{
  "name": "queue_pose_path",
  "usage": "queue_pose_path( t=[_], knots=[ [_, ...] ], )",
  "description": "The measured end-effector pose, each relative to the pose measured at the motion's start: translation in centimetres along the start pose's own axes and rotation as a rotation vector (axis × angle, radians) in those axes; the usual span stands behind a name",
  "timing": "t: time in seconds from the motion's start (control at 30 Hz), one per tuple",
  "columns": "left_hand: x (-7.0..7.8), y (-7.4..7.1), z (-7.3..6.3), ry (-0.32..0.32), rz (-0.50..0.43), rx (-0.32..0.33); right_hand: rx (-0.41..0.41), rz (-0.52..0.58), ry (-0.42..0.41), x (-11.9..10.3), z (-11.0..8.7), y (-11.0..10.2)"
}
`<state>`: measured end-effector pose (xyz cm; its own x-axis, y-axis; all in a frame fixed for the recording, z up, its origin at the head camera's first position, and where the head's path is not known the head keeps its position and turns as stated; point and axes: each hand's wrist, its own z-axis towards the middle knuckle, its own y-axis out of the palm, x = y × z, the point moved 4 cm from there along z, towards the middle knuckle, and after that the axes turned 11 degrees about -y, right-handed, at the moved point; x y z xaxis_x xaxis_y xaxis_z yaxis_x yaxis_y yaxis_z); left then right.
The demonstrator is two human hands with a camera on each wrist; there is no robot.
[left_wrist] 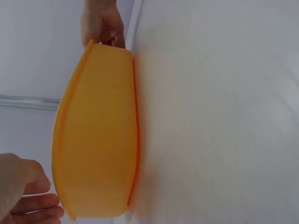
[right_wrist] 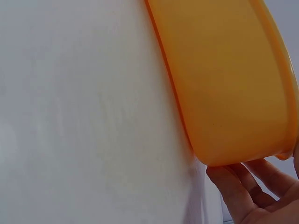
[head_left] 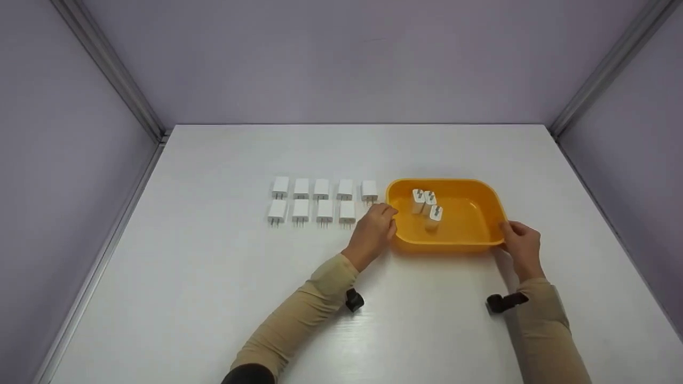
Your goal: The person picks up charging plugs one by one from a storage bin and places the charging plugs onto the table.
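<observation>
An orange plastic tray (head_left: 464,213) with raised walls sits on the white table. My left hand (head_left: 372,232) grips it by the rim at its left end, thumb and fingertips close together there. At the opposite end my right hand (head_left: 522,245) holds the near right corner. In the right wrist view, the fingers (right_wrist: 233,191) press up against the tray's outer wall while the thumb is at the rim. Inside the tray, toward its left, white charger plugs (head_left: 435,214) stand with their prongs upward.
Left of the tray lie several more white charger plugs (head_left: 300,209) in two rows, prongs toward me. The nearest rows end close to my left hand. Pale walls rise behind the table (head_left: 213,298) and at both sides, with metal strips (head_left: 114,58) along the corners.
</observation>
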<state>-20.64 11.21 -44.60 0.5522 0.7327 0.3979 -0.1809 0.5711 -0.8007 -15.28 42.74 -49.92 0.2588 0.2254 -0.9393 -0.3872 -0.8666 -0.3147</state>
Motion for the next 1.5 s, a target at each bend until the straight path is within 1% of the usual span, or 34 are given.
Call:
queue_pose_path(
  t=[0.07, 0.17, 0.33, 0.53, 0.77, 0.9, 1.0, 1.17, 1.3, 1.4, 1.5],
  knots=[
    [0.4, 0.2, 0.1, 0.008, 0.006, 0.009, 0.003, 0.004, -0.001, 0.0, 0.0, 0.0],
    [0.9, 0.6, 0.2, 0.012, 0.014, 0.004, 0.008, 0.005, 0.004, 0.0, 0.0, 0.0],
    [2.0, 1.2, 0.4, 0.006, 0.017, -0.033, 0.010, 0.006, 0.005, 0.0, 0.0, 0.0],
    [3.1, 1.8, 0.6, -0.007, -0.017, -0.086, 0.006, -0.012, -0.004, -0.1, -0.2, 0.1],
    [3.8, 2.6, 0.9, 0.006, -0.014, -0.147, 0.008, -0.010, 0.002, 0.0, -0.2, 0.0],
    [4.1, 3.0, 1.1, -0.007, -0.029, -0.172, 0.008, -0.005, 0.002, 0.1, -0.2, 0.0],
    [4.5, 3.4, 1.4, -0.016, -0.017, -0.191, 0.011, -0.012, 0.012, 0.0, -0.2, -0.1],
    [5.0, 4.2, 2.0, -0.056, 0.003, -0.254, 0.004, -0.036, 0.028, 0.0, -0.2, 0.0],
    [5.1, 4.8, 2.5, -0.106, -0.031, -0.306, 0.001, -0.038, 0.029, 0.1, -0.3, 0.1],
    [5.1, 5.1, 2.7, -0.141, -0.059, -0.328, 0.005, -0.007, 0.009, 0.1, -0.3, 0.0],
    [5.1, 5.3, 2.9, -0.177, -0.065, -0.329, 0.007, 0.023, -0.019, 0.1, -0.3, 0.0]
  ],
)
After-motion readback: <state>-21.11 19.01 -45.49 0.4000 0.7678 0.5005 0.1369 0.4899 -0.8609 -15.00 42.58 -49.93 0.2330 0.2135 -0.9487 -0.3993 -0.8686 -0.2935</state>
